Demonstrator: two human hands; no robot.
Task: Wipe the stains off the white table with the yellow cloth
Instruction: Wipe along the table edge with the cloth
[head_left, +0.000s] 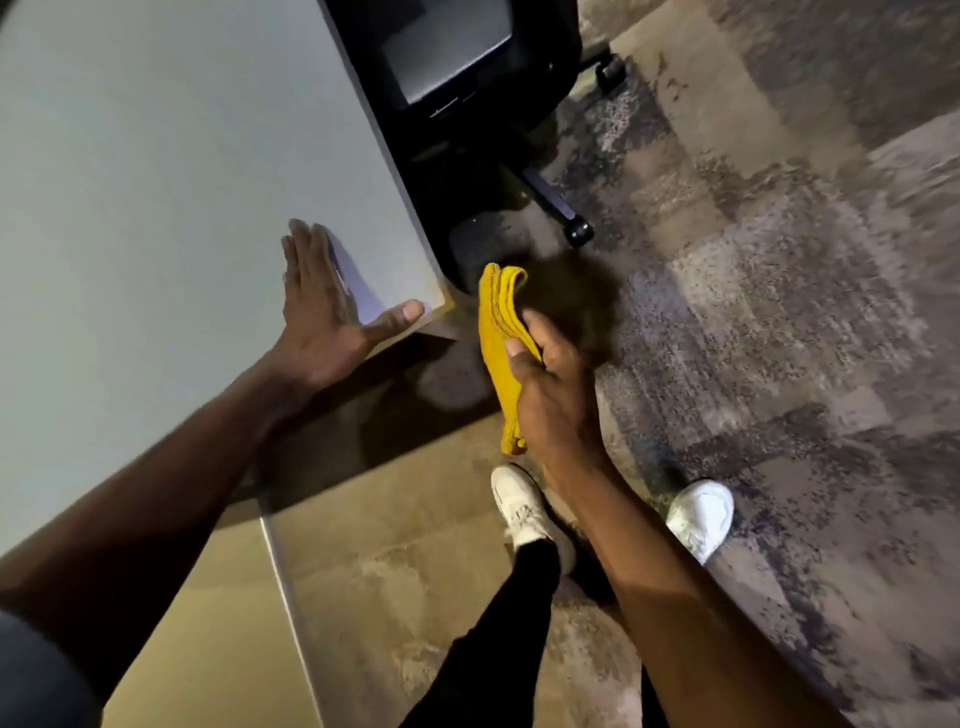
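We look down from head height at our two bare arms reaching forward over a table corner and a carpeted floor. To the left of both hands spreads the smooth white tabletop (156, 197), filling the upper left of the view; no stains can be made out on the part that shows. Our left hand (324, 317) lies flat on this tabletop at its near right corner, palm down, fingers straight and held close together pointing away from us, the thumb splayed wide to the right along the table's edge. It grips nothing.

Just right of that hand, past the table corner and over the floor, hangs the folded yellow cloth (501, 338), a thick, soft-looking fabric bent into several layers. It is off the tabletop and touches it nowhere. Our right hand (550, 395) holds the cloth in the air, thumb pressed on the near face and fingers curled around the far side, pinching the folds together.

Beyond the hands, tucked beside the table edge, stands a black office chair with wheeled legs (467, 104). Below the right hand we see two white sneakers (698, 512) and black trousers (483, 649) on the mottled beige and grey carpet (779, 286), which stretches away to the right.
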